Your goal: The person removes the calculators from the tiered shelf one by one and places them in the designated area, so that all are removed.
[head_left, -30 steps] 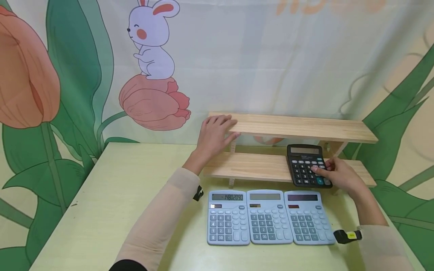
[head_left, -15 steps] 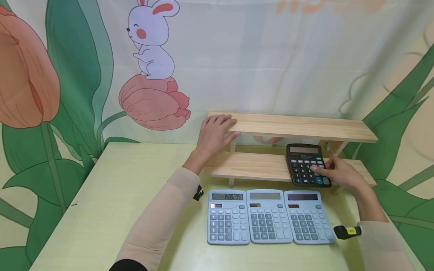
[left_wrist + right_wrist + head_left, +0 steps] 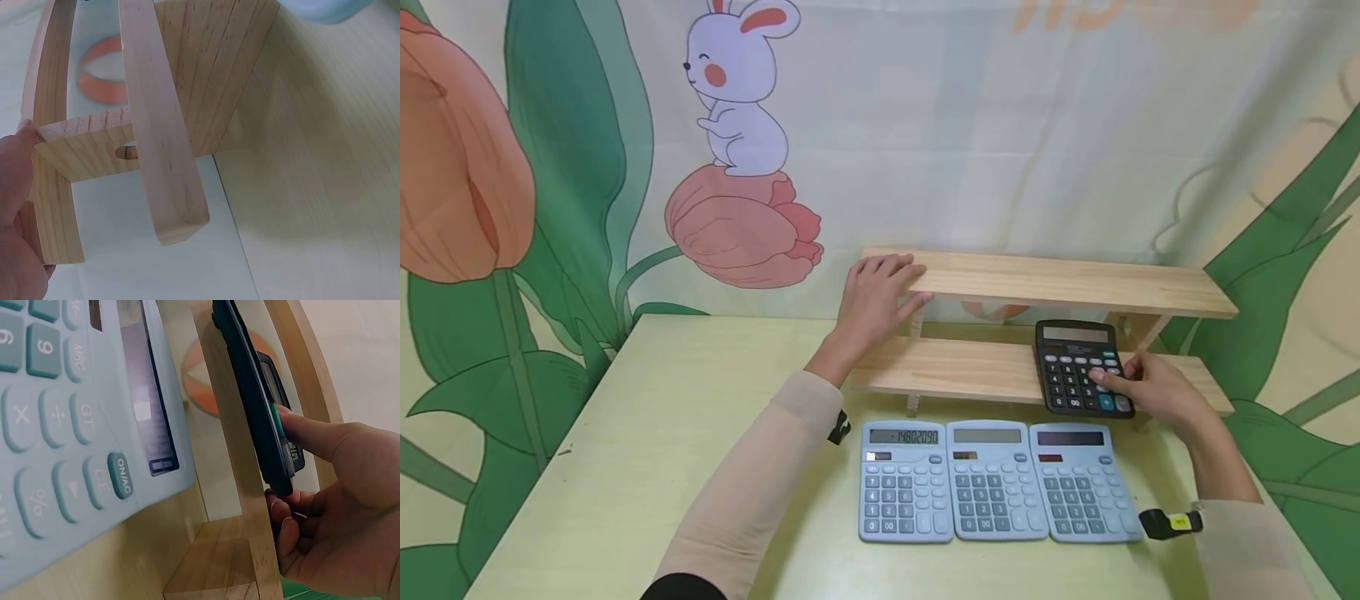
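Note:
A black calculator (image 3: 1078, 375) leans back over the lower board of a two-tier wooden shelf (image 3: 955, 367), its screen end farthest from me. My right hand (image 3: 1165, 392) holds its right edge, thumb over the keys and fingers underneath, as the right wrist view also shows with the hand (image 3: 350, 506) beside the board. My left hand (image 3: 876, 304) grips the left end of the upper board (image 3: 1060, 279), fingers on top and thumb at the front edge. In the left wrist view only part of that hand (image 3: 15, 212) shows against the wood.
Three light-blue calculators (image 3: 905, 483) lie side by side on the pale table (image 3: 647, 433) in front of the shelf. The leftmost screen shows digits. Behind the table hangs a cloth (image 3: 925, 125) printed with a rabbit and tulips.

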`<control>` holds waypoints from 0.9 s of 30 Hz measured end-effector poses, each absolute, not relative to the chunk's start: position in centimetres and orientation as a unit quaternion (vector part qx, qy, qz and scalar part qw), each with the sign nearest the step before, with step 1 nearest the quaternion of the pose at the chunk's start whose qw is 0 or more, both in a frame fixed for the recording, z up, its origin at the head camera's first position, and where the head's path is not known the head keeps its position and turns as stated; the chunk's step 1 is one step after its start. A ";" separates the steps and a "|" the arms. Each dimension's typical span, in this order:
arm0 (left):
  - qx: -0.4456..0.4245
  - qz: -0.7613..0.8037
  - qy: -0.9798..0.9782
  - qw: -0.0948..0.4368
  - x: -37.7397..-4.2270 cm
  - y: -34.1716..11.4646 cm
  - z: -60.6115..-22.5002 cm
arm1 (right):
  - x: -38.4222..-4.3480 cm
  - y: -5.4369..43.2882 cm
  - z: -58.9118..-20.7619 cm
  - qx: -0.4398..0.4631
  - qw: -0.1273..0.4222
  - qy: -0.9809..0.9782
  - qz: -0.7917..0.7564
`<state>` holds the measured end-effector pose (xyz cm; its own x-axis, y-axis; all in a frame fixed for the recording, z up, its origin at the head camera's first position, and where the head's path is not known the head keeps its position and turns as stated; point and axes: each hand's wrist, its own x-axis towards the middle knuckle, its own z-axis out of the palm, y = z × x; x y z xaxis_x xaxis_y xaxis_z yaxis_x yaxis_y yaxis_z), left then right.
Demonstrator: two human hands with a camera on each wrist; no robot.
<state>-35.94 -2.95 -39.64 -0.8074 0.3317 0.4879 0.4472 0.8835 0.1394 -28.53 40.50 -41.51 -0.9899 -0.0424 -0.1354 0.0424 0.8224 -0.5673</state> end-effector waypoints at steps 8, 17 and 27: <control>-0.200 -0.121 -0.945 0.230 -35.9 -2.9 -39.7 | -28.6 40.4 -41.5 -0.005 0.059 0.955 -0.290; -0.204 -0.125 -0.943 0.230 -36.0 -2.9 -39.8 | -28.0 40.0 -41.6 0.007 0.077 0.949 -0.306; -0.202 -0.122 -0.945 0.226 -35.9 -3.0 -39.6 | -26.9 38.9 -41.8 0.031 0.065 0.955 -0.289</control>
<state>-35.89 -2.99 -39.63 -0.8166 0.3262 0.4762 0.4360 0.8892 0.1386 -26.90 38.94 -41.81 -0.9895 0.0212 -0.1426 0.0967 0.8310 -0.5478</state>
